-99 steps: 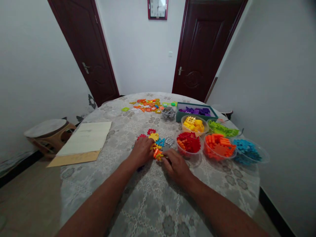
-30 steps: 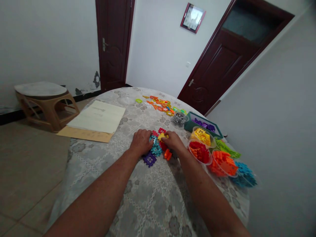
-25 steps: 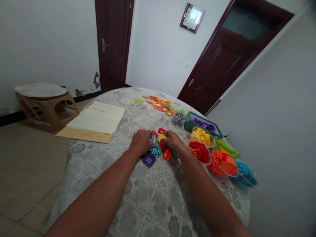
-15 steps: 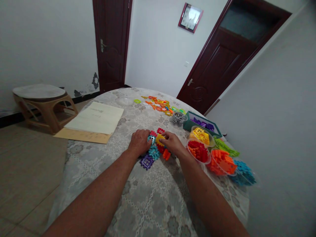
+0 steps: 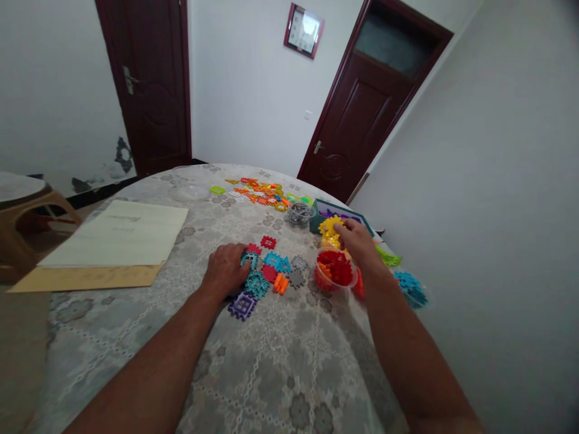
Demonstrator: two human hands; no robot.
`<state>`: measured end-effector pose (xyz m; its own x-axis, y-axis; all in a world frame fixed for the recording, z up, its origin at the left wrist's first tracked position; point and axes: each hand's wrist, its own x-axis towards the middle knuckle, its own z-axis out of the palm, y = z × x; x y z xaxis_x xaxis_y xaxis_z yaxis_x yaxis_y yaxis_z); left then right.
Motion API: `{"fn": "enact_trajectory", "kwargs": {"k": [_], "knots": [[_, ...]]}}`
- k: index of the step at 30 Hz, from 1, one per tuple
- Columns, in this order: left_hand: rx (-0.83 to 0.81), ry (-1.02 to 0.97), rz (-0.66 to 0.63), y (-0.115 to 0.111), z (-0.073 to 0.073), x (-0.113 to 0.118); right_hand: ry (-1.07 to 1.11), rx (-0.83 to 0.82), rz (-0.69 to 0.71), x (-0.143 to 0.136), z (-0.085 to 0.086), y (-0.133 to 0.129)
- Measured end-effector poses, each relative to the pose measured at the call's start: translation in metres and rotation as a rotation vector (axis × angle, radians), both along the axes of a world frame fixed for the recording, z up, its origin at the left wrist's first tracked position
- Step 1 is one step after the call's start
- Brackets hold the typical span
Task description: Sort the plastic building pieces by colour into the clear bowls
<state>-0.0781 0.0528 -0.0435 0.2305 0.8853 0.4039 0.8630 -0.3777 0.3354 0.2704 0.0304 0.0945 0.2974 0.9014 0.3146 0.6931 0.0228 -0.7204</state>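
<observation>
My right hand (image 5: 359, 241) pinches a yellow notched plastic building piece (image 5: 331, 226) above the tub of yellow pieces (image 5: 332, 242), which the hand partly covers. At the left of the pile, my left hand (image 5: 226, 268) has its thumb and fingers closed on a teal building piece (image 5: 250, 260). Close by lie a teal gear-edged piece (image 5: 257, 284), a purple window piece (image 5: 243, 305), a blue piece (image 5: 273, 260), a red piece (image 5: 269, 274), orange pieces (image 5: 281, 283) and a grey piece (image 5: 297, 278). Farther back is a red window piece (image 5: 268, 242).
Right of the pile stands a tub of red pieces (image 5: 335, 269); blue pieces (image 5: 410, 289) lie beyond my right arm. A green box (image 5: 316, 224) and a tub of grey pieces (image 5: 300, 213) are behind. Scattered pieces (image 5: 260, 191) lie at the back, papers (image 5: 122, 232) at left.
My right hand has moved right with the yellow piece, from the pile to over the yellow tub. My left hand stays at the pile. The view has turned rightward.
</observation>
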Motion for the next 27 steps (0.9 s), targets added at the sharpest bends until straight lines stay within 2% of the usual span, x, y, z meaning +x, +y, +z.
{"fn": "enact_trajectory", "kwargs": {"k": [3,7,15,21,27], "knots": [[0.020,-0.029,-0.022,0.000,0.000,-0.001,0.048,-0.060,-0.098,0.039,-0.006,0.017],[0.047,-0.085,-0.053,0.001,-0.001,-0.003,0.022,-0.077,-0.160,0.067,-0.014,0.025],[0.035,-0.179,-0.143,0.004,-0.004,-0.005,-0.004,-0.117,-0.185,0.097,-0.009,0.016],[0.048,-0.236,-0.189,0.009,-0.009,-0.006,-0.012,-0.180,-0.234,0.118,-0.016,0.017],[0.074,-0.270,-0.229,0.008,-0.005,-0.006,-0.071,-0.193,-0.285,0.131,-0.021,0.017]]}}
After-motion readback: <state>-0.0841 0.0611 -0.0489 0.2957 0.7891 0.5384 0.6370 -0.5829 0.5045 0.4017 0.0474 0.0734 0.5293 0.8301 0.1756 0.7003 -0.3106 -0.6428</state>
